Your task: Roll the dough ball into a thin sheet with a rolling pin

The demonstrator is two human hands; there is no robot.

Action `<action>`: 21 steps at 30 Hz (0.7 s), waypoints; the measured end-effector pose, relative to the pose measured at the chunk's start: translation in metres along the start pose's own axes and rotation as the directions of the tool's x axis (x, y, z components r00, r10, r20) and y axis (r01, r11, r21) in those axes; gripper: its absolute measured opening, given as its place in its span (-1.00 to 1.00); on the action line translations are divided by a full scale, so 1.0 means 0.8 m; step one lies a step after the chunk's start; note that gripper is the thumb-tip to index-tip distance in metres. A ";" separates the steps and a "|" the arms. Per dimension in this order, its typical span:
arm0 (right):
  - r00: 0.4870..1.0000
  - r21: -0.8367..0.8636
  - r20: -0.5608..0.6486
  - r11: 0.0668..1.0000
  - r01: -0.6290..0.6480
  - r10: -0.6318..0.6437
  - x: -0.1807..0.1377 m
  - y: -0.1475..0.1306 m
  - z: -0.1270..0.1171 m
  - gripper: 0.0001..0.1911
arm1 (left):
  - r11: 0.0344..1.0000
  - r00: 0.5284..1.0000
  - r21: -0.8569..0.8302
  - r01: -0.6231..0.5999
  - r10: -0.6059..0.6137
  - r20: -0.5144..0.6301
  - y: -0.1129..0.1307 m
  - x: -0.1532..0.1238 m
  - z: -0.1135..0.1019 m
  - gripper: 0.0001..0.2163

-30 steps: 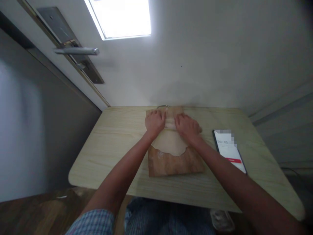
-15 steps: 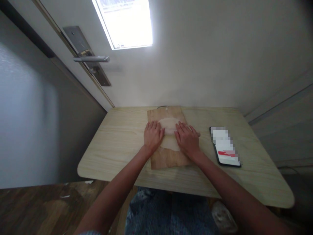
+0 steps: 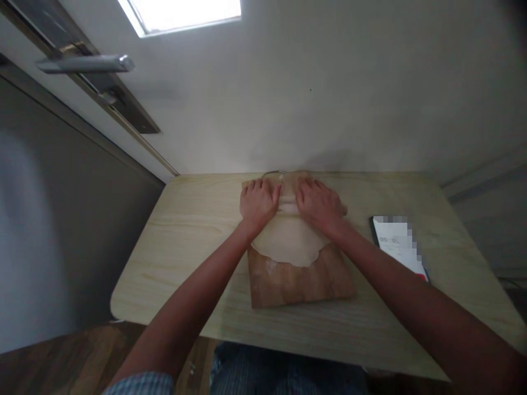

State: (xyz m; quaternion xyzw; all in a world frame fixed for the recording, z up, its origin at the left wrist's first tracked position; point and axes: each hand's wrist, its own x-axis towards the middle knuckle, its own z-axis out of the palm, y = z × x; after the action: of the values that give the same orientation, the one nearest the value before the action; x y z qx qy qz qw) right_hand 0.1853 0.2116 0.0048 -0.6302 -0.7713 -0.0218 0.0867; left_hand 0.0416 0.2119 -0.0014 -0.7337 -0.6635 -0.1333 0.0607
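A thin, pale, rounded sheet of dough (image 3: 292, 242) lies on a wooden board (image 3: 300, 286). Across its far part runs a rolling pin (image 3: 288, 207), mostly hidden by my hands. My left hand (image 3: 258, 204) rests over the pin's left part, fingers bent over the far side and thumb pointing inward. Over the right part is my right hand (image 3: 320, 204), held the same way; a pin end shows just beyond it. Between the two thumbs a short stretch of pin is visible.
The board sits on a light wooden table (image 3: 177, 236) that stands against a white door (image 3: 267, 109). A phone (image 3: 397, 247) lies to the right of my right forearm. At upper left, a metal door handle (image 3: 90, 64) sticks out.
Both hands have pushed the rolling pin away from me, toward the board's far edge. More of the dough's near part shows. The camera view has tipped down and closer.
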 end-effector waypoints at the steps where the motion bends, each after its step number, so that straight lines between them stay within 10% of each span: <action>1: 1.000 0.000 0.010 1.000 -0.005 0.005 0.006 0.001 -0.001 -0.58 | 1.000 1.000 0.000 0.001 -0.001 0.003 0.000 0.006 0.001 -0.52; 21: 0.995 0.004 -0.096 0.999 0.040 -0.039 0.076 0.012 0.011 -0.62 | 0.995 0.996 -0.062 -0.075 0.078 0.045 -0.002 0.086 0.014 -0.46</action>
State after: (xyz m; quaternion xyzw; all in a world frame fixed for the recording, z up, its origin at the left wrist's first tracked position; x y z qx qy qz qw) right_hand 0.1820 0.2734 0.0056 -0.6128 -0.7786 -0.0518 0.1251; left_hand 0.0470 0.2808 0.0066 -0.7631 -0.6317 -0.1334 0.0279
